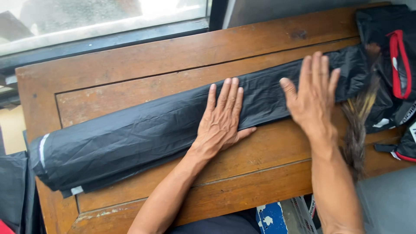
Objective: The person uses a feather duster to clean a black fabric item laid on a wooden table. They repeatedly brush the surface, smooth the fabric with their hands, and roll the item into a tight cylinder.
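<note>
A long black plastic bag point(130, 134), folded into a narrow strip, lies slantwise across the wooden table point(173, 60) from lower left to upper right. My left hand point(223, 119) rests flat on its middle, fingers spread and pointing away from me. My right hand point(314, 97) hovers open over the strip's right part, fingers apart, slightly blurred, holding nothing.
A black bag with red trim point(396, 65) sits at the table's right end, with a brown feathery brush point(357, 125) beside it. A window with a dark frame point(108, 41) runs along the far edge. Dark plastic point(13, 186) hangs at the left.
</note>
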